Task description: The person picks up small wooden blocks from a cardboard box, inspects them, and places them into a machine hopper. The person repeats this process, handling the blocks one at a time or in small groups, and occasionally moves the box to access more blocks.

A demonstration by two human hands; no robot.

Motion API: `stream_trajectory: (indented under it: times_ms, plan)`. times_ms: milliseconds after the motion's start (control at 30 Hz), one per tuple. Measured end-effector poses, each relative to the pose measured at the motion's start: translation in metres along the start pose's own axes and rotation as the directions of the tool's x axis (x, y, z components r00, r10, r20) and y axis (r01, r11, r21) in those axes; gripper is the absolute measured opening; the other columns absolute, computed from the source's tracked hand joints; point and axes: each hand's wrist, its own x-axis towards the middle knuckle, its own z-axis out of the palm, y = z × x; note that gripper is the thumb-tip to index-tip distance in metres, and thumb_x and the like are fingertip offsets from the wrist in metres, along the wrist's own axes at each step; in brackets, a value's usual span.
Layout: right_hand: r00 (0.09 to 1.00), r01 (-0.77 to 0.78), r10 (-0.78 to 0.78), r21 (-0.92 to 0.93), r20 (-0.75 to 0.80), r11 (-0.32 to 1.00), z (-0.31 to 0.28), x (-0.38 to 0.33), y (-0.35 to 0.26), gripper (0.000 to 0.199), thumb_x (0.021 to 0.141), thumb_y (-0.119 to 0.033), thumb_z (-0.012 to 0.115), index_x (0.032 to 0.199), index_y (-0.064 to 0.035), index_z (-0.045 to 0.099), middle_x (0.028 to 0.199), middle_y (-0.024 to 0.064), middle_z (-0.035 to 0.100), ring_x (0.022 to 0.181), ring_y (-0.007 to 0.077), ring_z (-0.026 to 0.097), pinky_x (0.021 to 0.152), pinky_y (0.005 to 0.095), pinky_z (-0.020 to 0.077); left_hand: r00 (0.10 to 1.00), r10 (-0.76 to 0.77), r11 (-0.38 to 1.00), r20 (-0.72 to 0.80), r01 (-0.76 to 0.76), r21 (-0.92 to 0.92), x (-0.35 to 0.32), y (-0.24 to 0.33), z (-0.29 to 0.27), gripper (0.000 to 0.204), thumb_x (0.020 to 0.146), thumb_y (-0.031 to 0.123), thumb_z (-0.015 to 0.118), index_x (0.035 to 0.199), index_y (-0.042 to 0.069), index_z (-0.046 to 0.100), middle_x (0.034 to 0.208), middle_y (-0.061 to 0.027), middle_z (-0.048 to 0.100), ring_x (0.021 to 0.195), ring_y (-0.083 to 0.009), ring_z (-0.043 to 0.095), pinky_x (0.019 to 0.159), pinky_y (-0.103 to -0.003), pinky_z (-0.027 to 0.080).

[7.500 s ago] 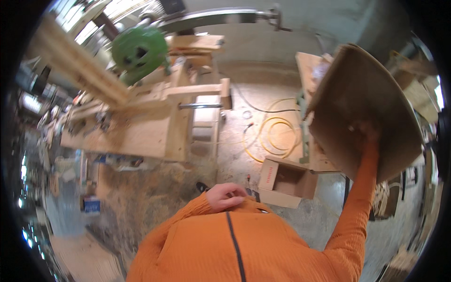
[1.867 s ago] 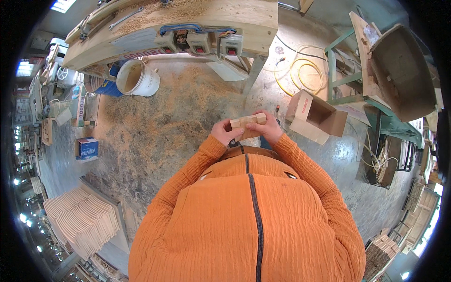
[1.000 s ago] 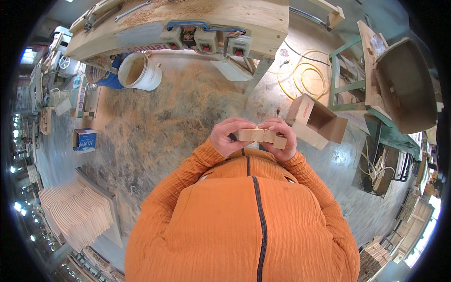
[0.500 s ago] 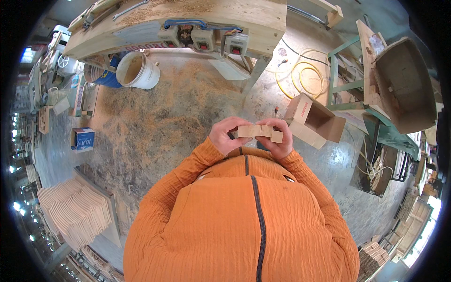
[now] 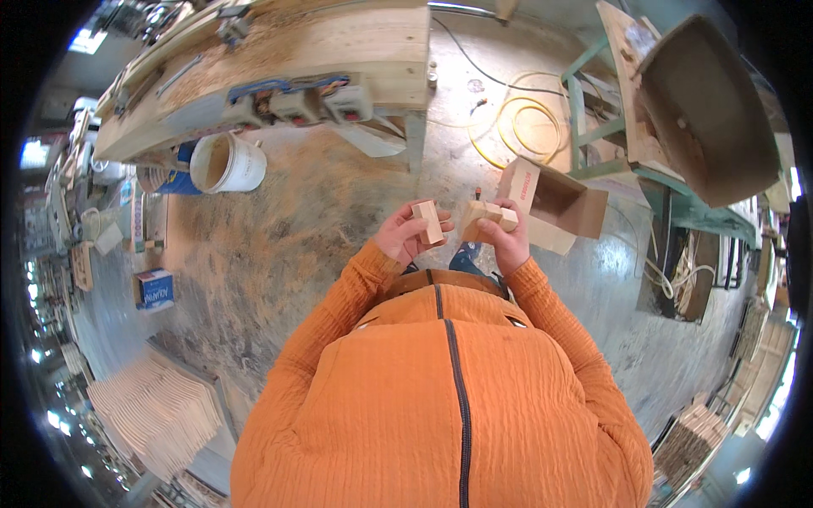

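Gripping, left hand [image 5: 398,238]: clamped, thumb against fingers, on a short, pale, rectangular wooden block [image 5: 429,223].
Gripping, right hand [image 5: 510,240]: clamped on a stepped cluster of pale, squared wooden pieces [image 5: 485,218], count unclear.
Gap between: slim, just beyond the orange zipped jacket [image 5: 373,372].
Step in hand: apparently handling wood in two separate lots.
Next move: likely calls for keeping both pinches steady.

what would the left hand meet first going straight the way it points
The left hand would likely meet the wooden pieces in the right hand, across a small gap, though their relative depth is unclear.
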Motion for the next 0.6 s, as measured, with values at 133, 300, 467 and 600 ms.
stream_trajectory:
  times_ms: [133, 300, 467, 600]
  plan:
    - [0.979, -0.062, 0.083, 0.115, -0.188, 0.991, -0.063, -0.003, 0.007, 0.038, 0.075, -0.008, 0.071, 0.107, -0.005, 0.05, 0.094, 0.0035, 0.059, 0.085, 0.0122, 0.058, 0.074, 0.0268, 0.0496, 0.986, -0.14, 0.978, 0.094, 0.153, -0.144, 0.028, -0.018, 0.021, 0.043, 0.09, 0.015, 0.045, 0.13, 0.001, 0.036, 0.129, -0.0247, 0.044, 0.117, -0.0343, 0.049, 0.093, -0.043, 0.048]
    - [0.926, -0.142, 0.165, 0.093, -0.34, 0.985, -0.134, -0.016, 0.023, 0.034, 0.075, -0.009, 0.071, 0.102, -0.0049, 0.051, 0.091, 0.0037, 0.06, 0.083, 0.0124, 0.059, 0.073, 0.0276, 0.0502, 0.966, -0.255, 0.948, 0.043, 0.259, -0.187, 0.054, -0.035, 0.052, 0.045, 0.089, 0.018, 0.048, 0.128, -0.002, 0.037, 0.127, -0.0247, 0.046, 0.114, -0.0322, 0.051, 0.09, -0.039, 0.051]
    - [0.873, -0.253, 0.154, -0.159, -0.464, 0.954, -0.213, -0.043, 0.058, 0.036, 0.072, -0.013, 0.074, 0.098, -0.0044, 0.052, 0.086, 0.0045, 0.06, 0.08, 0.013, 0.058, 0.07, 0.0285, 0.0499, 0.925, -0.359, 0.933, -0.126, 0.361, -0.007, 0.09, -0.058, 0.07, 0.042, 0.09, 0.02, 0.047, 0.124, -0.004, 0.039, 0.12, -0.0234, 0.052, 0.108, -0.0311, 0.056, 0.083, -0.036, 0.055]
    - [0.797, -0.312, 0.13, -0.217, -0.59, 0.925, -0.259, -0.067, 0.074, 0.039, 0.068, -0.015, 0.076, 0.098, -0.0053, 0.053, 0.086, 0.0054, 0.06, 0.074, 0.0143, 0.056, 0.067, 0.0305, 0.0488, 0.905, -0.313, 0.867, -0.288, 0.396, 0.304, 0.143, -0.105, 0.07, 0.041, 0.093, 0.019, 0.044, 0.125, -0.005, 0.036, 0.116, -0.0222, 0.054, 0.102, -0.0321, 0.059, 0.078, -0.036, 0.055]
